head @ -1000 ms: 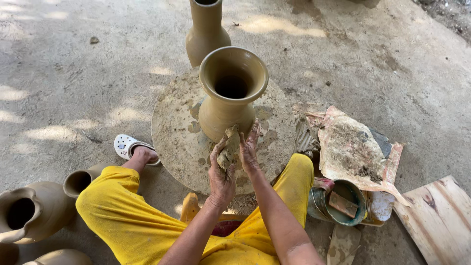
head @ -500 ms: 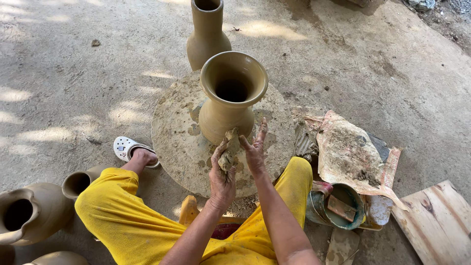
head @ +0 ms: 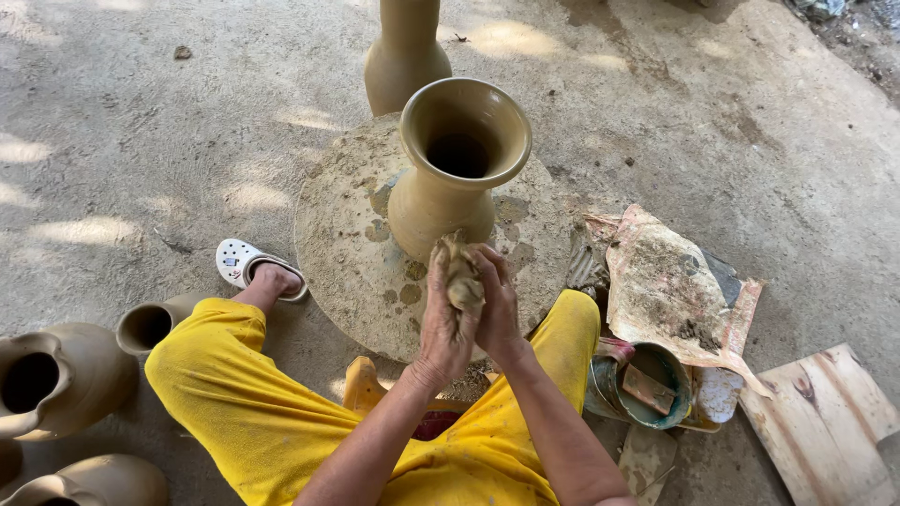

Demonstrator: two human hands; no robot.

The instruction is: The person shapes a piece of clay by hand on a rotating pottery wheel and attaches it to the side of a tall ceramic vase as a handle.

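Observation:
A tall unfired clay vase point(head: 454, 169) with a flared mouth stands upright on a round, clay-spattered wheel point(head: 352, 253) on the ground. Just in front of its base, my left hand point(head: 444, 314) and my right hand point(head: 497, 305) press palm to palm around a lump of wet clay point(head: 461, 278). The lump sticks out above my fingers and sits close to the vase's foot, apart from it. My legs in yellow trousers point(head: 244, 412) straddle the wheel.
A second clay vase point(head: 405, 56) stands behind the wheel. Several unfired pots point(head: 56, 379) lie at the left. At the right are a dirty sheet point(head: 670, 281), a teal bucket point(head: 647, 386) and a wooden board point(head: 830, 426). My foot wears a white sandal point(head: 239, 262).
My hands have closed tighter around the clay lump; the right fingers, spread before, now fold against it. The view has shifted slightly nearer.

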